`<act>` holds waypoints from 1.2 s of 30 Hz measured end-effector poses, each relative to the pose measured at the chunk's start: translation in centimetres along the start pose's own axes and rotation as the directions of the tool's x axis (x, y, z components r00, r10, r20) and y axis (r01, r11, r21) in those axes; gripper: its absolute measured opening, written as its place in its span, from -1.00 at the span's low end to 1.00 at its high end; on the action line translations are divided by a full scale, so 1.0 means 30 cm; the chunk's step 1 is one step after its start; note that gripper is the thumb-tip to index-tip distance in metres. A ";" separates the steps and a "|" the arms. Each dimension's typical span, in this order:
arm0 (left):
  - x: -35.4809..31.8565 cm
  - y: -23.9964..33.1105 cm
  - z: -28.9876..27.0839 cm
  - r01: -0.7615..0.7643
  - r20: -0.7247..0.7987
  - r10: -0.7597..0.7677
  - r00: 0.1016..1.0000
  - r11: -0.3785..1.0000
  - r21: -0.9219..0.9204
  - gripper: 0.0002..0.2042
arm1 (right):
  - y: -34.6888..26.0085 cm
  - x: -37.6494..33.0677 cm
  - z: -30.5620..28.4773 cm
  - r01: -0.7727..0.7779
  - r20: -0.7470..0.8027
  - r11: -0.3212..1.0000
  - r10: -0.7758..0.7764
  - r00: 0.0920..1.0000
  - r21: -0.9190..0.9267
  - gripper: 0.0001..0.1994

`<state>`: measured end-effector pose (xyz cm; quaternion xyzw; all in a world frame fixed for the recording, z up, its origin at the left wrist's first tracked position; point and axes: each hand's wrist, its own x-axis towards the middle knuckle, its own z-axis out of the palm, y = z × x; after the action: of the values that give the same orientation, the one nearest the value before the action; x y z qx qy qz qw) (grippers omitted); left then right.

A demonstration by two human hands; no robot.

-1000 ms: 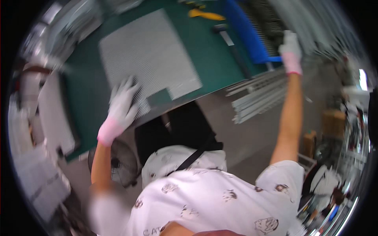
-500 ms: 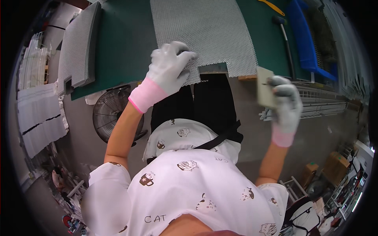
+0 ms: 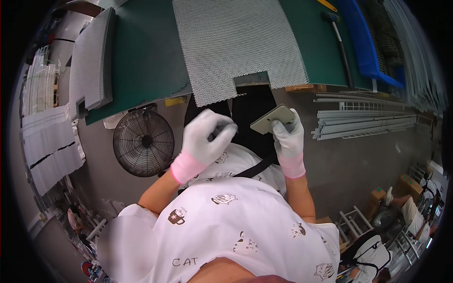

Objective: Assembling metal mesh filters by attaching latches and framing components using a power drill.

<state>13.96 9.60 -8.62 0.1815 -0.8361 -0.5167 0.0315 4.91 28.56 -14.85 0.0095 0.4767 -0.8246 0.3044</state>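
My right hand (image 3: 289, 134), in a white glove with a pink cuff and greyish fingertips, grips a thin beige rectangular plate (image 3: 272, 119) with rounded corners. It is tilted in front of my waist; its exact kind is unclear. My left hand (image 3: 207, 137), gloved alike, hovers before my belly with the fingers curled toward the thumb. Whether anything small is between them cannot be made out. Just beyond both hands, a silver expanded-metal mesh sheet (image 3: 240, 42) lies on the green table (image 3: 144, 52), its notched near edge jutting past the table edge.
On the table's left stands a stack of notched mesh sheets (image 3: 92, 61). At right lie a mallet (image 3: 337, 40), an orange-handled tool (image 3: 326, 4) and a blue bin (image 3: 363, 42). Below are a black floor fan (image 3: 144, 141) and white metal strips (image 3: 363, 123). Another person (image 3: 410, 214) is at far right.
My left hand has left the mesh sheet and drawn back toward my body. My right hand has swung inward from the right, bringing the beige plate in front of my waist.
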 end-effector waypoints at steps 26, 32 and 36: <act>0.100 -0.202 0.171 0.207 0.082 -0.413 0.907 0.267 -0.941 -0.73 | 0.047 0.130 0.133 0.702 0.642 0.099 -0.330 0.692 -0.705 -0.75; 0.106 -0.202 0.152 0.216 0.094 -0.349 0.932 0.328 -0.920 -0.69 | 0.017 0.137 0.141 0.710 0.722 -0.146 -0.221 0.655 -0.689 -0.76; 0.122 -0.173 0.152 0.255 0.131 -0.471 0.873 0.211 -0.944 -0.75 | 0.000 0.133 0.105 0.670 0.610 0.257 -0.279 0.742 -0.697 -0.81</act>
<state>10.86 10.18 -15.76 0.3660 -0.2995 -0.8769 0.0860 2.53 24.08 -14.37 -0.4526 0.7478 -0.4800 0.0743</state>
